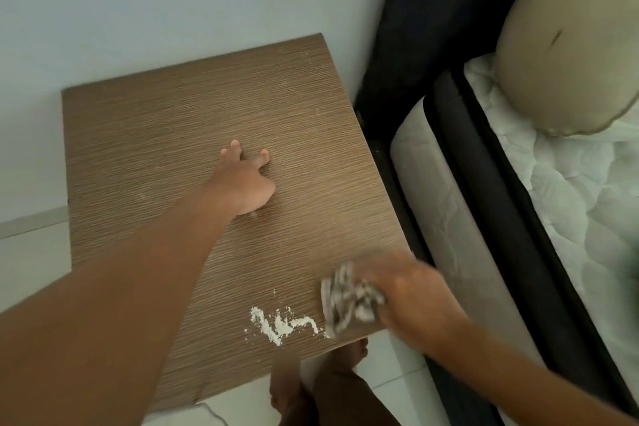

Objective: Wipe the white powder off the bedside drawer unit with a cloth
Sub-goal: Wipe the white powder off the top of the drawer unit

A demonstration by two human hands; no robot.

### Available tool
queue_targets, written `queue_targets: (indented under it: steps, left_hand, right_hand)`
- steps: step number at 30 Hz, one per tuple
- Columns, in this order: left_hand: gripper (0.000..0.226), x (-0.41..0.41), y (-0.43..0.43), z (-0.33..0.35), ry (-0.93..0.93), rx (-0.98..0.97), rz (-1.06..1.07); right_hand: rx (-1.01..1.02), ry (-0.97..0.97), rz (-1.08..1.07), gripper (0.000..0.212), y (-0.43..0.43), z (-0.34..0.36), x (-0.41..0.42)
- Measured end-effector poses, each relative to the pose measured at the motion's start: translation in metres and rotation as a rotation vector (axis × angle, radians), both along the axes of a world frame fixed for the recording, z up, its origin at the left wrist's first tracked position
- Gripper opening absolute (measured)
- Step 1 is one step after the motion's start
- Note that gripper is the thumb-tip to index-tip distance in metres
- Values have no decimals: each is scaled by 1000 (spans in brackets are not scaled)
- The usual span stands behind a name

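Friend: Where was the powder at that point?

Me: Near the front edge of the drawer unit (155, 135), toward the right corner of its top. The white powder (276, 323) lay in a ragged line with loose grains round it. My right hand (408, 290) gripped a bunched cloth (349, 301) in curled fingers, just right of the line and about touching its end. That hand was blurred, so I can't give finer detail of the grip.

Friend: And the other hand?

Me: My left hand (242, 180) lay further back, about mid-top, with fingers spread and pressed on the wood, holding nothing. I'd call it a brace.

Friend: How should that stroke go?

Me: My judgement was to keep the cloth low and draw it leftward along the line, gathering powder into the folds rather than pushing it over the near edge. The ridged grain ran left to right, so wiping along it should lift what sat in the grooves. A few faint specks (306, 55) by the far right corner would want a pass too.

Friend: Anything in the way?

Me: My bare feet (349, 353) stood on the floor (397, 370) right under the near edge — just where spilled powder would land. The mattress (432, 211) sat close on the right, with a pillow (567, 55) further back. A thin cable (211, 413) lay on the floor in front.
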State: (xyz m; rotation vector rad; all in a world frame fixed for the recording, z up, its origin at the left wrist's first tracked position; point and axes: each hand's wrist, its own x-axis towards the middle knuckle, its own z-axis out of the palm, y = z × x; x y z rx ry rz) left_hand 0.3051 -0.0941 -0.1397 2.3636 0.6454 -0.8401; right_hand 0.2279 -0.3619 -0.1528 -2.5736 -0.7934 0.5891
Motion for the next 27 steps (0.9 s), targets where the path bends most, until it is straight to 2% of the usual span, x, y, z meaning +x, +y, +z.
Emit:
queue_targets:
  steps: [4, 9, 11, 15, 19, 23, 27]
  left_hand:
    - [72, -6, -4, 4, -6, 17, -8]
    - [68, -20, -8, 0, 25, 20, -52]
    - [66, -26, -11, 1, 25, 22, -53]
    - [67, -33, -13, 4, 28, 56, -86]
    - [68, -38, -14, 5, 26, 26, -85]
    - [69, -38, -12, 5, 29, 13, -85]
    - [68, -36, -11, 4, 40, 0, -83]
  right_hand:
    - [-10, 127, -40, 23, -28, 18, -50]
    - [140, -111, -276, 32, -29, 36, -22]
    - [110, -190, -365, 41, -27, 25, -3]
    - [-8, -151, -408, 49, -30, -8, -12]
    - [-3, -146, -421, 35, -50, -8, -60]
    - [-218, 95, -259, 15, -66, 7, -87]
    - [-3, -25, -336, 16, -52, 24, -63]
